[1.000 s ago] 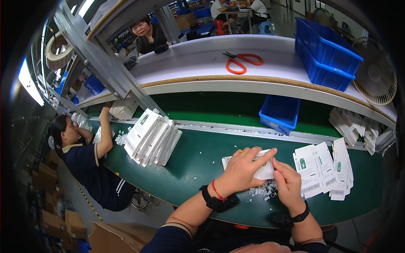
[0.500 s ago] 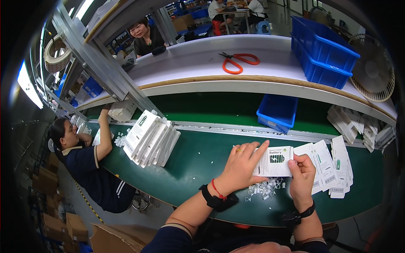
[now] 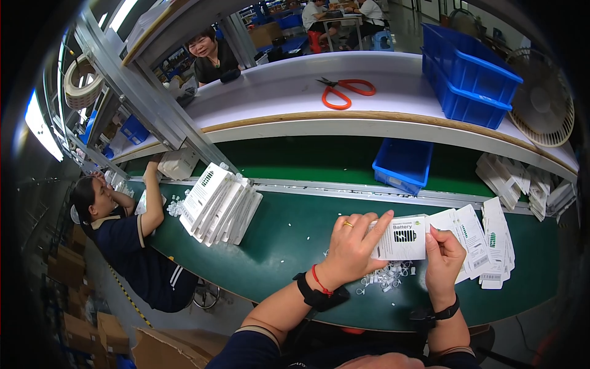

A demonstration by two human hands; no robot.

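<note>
A thin white battery box (image 3: 401, 246) with a dark green battery picture is held above the green worktop. Along its left side my left hand (image 3: 351, 246) grips it, index finger stretched over the top edge and thumb below. At the right end, the thumb and bent fingers of my right hand (image 3: 444, 258) pinch the box's edge. Directly below lies a heap of small clear plastic ring-shaped pieces (image 3: 386, 278), partly covered by my left hand. Flat white cartons (image 3: 468, 237) overlap to the right of my right hand, with more flat cartons (image 3: 496, 249) beside them.
A leaning stack of white boxes (image 3: 215, 206) stands on the left of the worktop (image 3: 289, 246). Beyond it sits a co-worker (image 3: 135, 246). A blue bin (image 3: 402, 166) is under the shelf (image 3: 276, 83), which carries red-handled scissors (image 3: 346, 92) and stacked blue bins (image 3: 467, 80).
The battery box has tilted slightly and shifted a little downward. My right hand has moved slightly right, its fingers now bent closer at the box's right edge.
</note>
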